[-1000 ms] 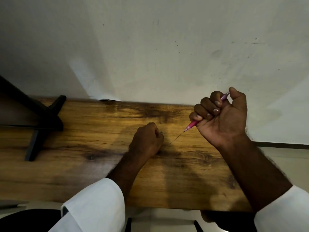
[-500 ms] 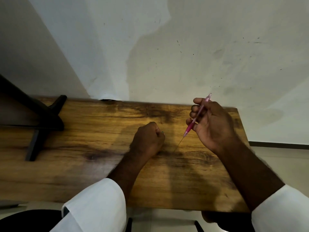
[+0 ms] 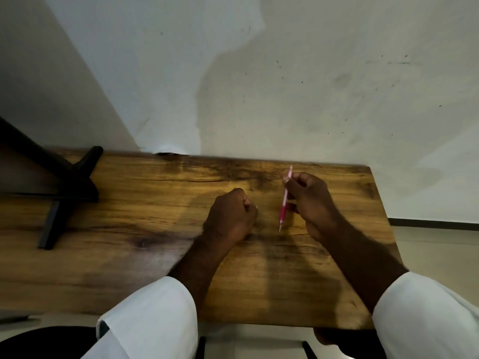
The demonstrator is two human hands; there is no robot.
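Observation:
My right hand (image 3: 311,203) grips a pink pen (image 3: 283,211) over the right part of the wooden table (image 3: 129,255). The pen stands nearly upright, its thin metal tip pointing down just above the wood. My left hand (image 3: 230,216) rests on the table as a closed fist, a short way left of the pen tip. Whether the fist encloses anything is hidden. Both forearms come out of white sleeves.
A black angled stand (image 3: 64,193) sits on the table's far left. A white wall runs along the table's far edge. The table's right edge is close to my right hand. A dark chair seat shows below the near edge.
My right hand has turned over and come down toward the table, shifting from a fist grip to a finger grip. The pen swung from slanted to nearly upright. My left fist has stayed put.

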